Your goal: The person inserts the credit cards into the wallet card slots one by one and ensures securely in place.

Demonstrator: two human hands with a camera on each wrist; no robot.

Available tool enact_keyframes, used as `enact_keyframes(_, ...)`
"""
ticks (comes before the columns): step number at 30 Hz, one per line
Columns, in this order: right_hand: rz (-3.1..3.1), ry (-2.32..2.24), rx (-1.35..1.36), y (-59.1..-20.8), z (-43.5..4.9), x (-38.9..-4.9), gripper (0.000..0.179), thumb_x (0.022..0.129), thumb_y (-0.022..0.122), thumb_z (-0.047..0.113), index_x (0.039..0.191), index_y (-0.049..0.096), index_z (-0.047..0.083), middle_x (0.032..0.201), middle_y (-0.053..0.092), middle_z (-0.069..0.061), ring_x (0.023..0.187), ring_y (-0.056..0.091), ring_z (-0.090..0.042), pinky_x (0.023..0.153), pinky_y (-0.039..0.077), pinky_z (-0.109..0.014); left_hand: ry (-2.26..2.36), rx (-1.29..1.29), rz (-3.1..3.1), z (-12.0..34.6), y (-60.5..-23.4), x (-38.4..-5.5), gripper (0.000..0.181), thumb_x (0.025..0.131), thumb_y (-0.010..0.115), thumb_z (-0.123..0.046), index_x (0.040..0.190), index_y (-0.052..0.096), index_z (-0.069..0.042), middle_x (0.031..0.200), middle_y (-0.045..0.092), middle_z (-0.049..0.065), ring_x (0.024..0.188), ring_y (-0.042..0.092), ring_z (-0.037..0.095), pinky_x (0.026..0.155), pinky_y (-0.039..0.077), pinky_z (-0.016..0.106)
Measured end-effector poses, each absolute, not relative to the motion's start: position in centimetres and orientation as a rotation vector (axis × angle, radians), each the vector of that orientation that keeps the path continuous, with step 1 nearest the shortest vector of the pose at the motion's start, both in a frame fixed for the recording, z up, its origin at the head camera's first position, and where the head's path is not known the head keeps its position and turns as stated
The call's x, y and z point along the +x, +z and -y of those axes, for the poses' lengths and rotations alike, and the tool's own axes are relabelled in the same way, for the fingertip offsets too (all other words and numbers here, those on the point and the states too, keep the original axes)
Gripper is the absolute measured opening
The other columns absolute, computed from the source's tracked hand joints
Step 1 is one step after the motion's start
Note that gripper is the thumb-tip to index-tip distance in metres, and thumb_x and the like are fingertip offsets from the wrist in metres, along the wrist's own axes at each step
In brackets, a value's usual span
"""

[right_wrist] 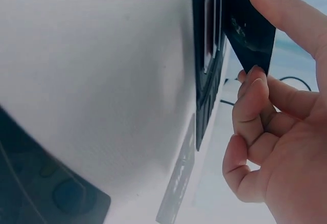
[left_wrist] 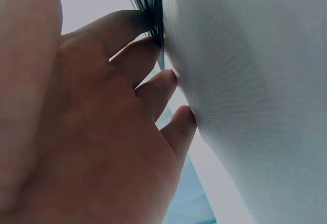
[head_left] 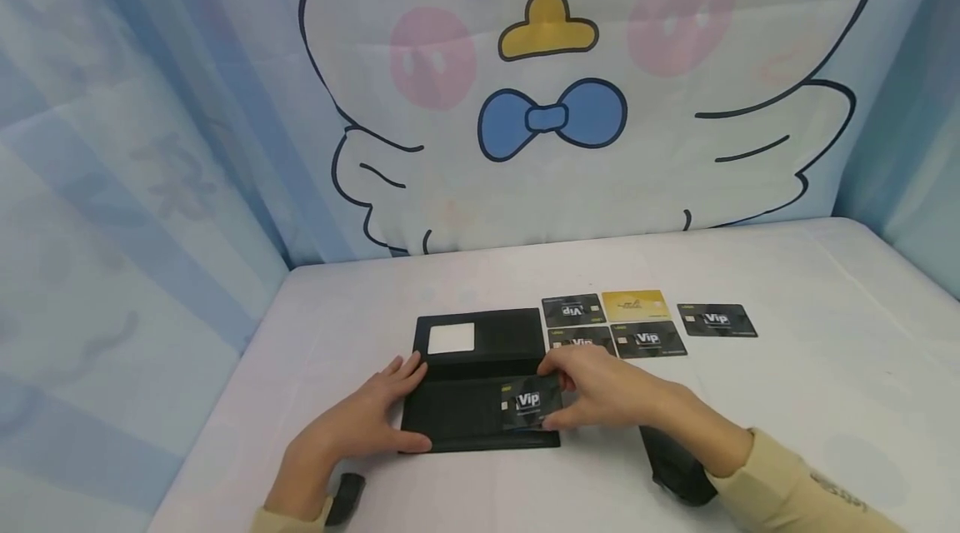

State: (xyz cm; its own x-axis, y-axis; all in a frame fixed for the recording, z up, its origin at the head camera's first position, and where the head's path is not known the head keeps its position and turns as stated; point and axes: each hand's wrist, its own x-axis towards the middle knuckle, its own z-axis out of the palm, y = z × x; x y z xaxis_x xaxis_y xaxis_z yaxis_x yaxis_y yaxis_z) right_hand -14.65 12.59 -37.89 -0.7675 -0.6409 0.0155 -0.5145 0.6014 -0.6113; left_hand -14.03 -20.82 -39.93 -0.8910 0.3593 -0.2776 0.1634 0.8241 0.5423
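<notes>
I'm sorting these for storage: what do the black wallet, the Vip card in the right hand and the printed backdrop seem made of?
Black wallet: probably leather or imitation leather, low sheen; dark panels meet at a fold.
Vip card: likely smooth plastic; thin, flat, faintly reflective.
Printed backdrop: fabric, apparently matte; soft creases show.

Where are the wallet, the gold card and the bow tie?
Wallet point(head_left: 459, 410): head view, its bare lower panel.
Gold card point(head_left: 636, 306): head view, middle of its face.
Bow tie point(head_left: 547, 117): head view, its centre knot.

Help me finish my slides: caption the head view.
Left hand resting on an open black wallet, right hand holding a Vip card over it.
</notes>
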Motion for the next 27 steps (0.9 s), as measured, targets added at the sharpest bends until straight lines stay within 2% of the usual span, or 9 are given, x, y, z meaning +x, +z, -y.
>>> enact_keyframes(8, -2.633, -0.87, -0.968, -38.8, -11.8, -14.8, 0.053, 0.079, 0.088, 0.033, 0.117, 0.066, 0.004, 0.084, 0.053, 0.009, 0.077, 0.049, -0.009, 0.067, 0.046, -0.027, 0.741, 0.404, -2.625, 21.0, -39.8, -14.1, 0.103, 0.074, 0.089, -0.045, 0.156, 0.038, -0.009, 0.166, 0.022, 0.004, 0.152, 0.011, 0.036, 0.116, 0.022, 0.063)
enact_keyframes(13, -2.664, -0.789, -0.954, -39.1, -11.1, -14.6, 0.054, 0.08, 0.086, 0.039, 0.119, 0.066, 0.007, 0.086, 0.056, 0.011, 0.077, 0.05, -0.008, 0.079, 0.041, -0.039, 0.747, 0.409, -2.623, 21.0, -40.0, -14.2, 0.103, 0.074, 0.089, -0.046, 0.156, 0.038, -0.01, 0.166, 0.022, 0.003, 0.153, 0.01, 0.035, 0.116, 0.023, 0.063)
enact_keyframes(16, -2.691, -0.752, -0.943, -39.1, -11.1, -14.4, 0.056, 0.08, 0.086, 0.041, 0.12, 0.067, 0.008, 0.088, 0.057, 0.012, 0.078, 0.051, -0.007, 0.081, 0.037, -0.044, 0.746, 0.406, -2.629, 20.9, -40.1, -14.2, 0.103, 0.074, 0.089, -0.046, 0.156, 0.039, -0.011, 0.166, 0.022, 0.002, 0.153, 0.011, 0.034, 0.116, 0.024, 0.062)
enact_keyframes(27, -2.77, -0.774, -0.928, -39.1, -12.4, -14.1, 0.046, 0.075, 0.089, 0.034, 0.107, 0.068, 0.01, 0.079, 0.055, 0.014, 0.073, 0.05, -0.004, 0.074, 0.036, -0.036, 0.754, 0.405, -2.632, 21.0, -39.9, -14.1, 0.103, 0.074, 0.089, -0.046, 0.156, 0.039, -0.01, 0.166, 0.023, 0.003, 0.153, 0.011, 0.033, 0.116, 0.024, 0.062)
